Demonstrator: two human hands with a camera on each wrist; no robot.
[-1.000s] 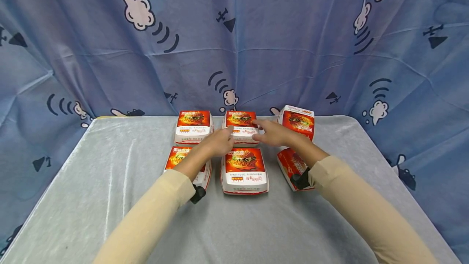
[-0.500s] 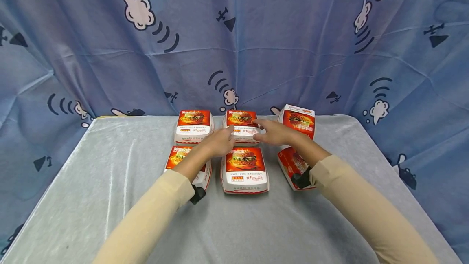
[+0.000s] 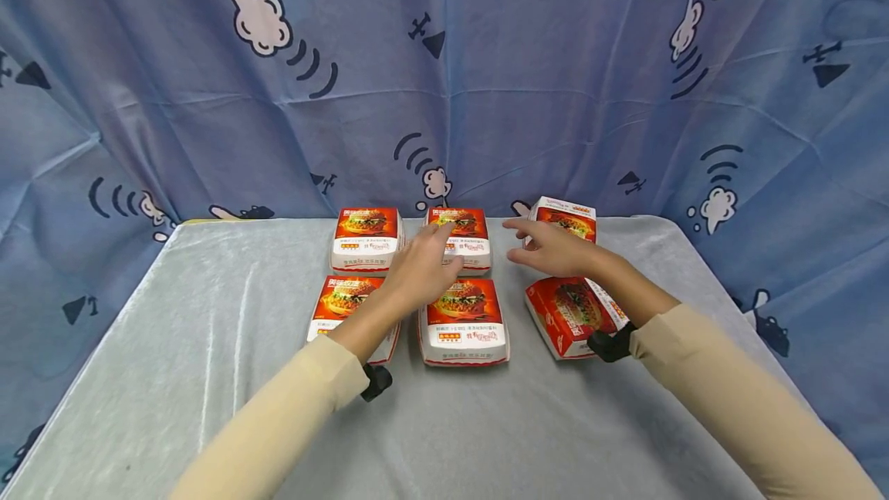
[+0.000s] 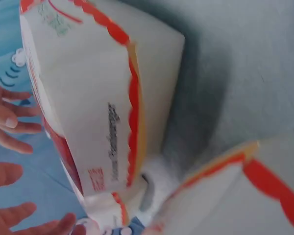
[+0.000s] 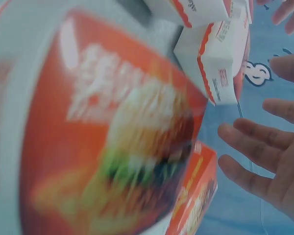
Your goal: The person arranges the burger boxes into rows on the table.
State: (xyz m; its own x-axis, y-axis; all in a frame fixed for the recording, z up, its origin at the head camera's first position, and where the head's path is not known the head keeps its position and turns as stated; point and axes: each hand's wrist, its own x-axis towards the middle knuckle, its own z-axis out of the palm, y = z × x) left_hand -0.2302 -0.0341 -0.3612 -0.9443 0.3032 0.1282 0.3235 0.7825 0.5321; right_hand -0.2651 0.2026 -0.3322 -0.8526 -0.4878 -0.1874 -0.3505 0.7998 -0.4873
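Several red and white burger boxes stand in two rows in the head view. My left hand (image 3: 424,265), fingers extended, is over the left part of the back middle box (image 3: 467,244); whether it touches is unclear. My right hand (image 3: 552,247) is spread in front of the back right box (image 3: 566,214), apart from the back middle one. In the right wrist view the right hand (image 5: 269,142) shows loosely spread fingers and nothing held. Below the hands are the front middle box (image 3: 464,322) and the tilted-looking front right box (image 3: 572,313).
At left stand the back left box (image 3: 368,238) and the front left box (image 3: 340,303), partly behind my left forearm. Grey cloth covers the table (image 3: 174,361). A blue patterned curtain (image 3: 389,45) hangs behind the table's far edge.
My right hand has drawn away to the right from the back middle box. The left hand has lifted and shifted slightly right over that box. The boxes stay in place.
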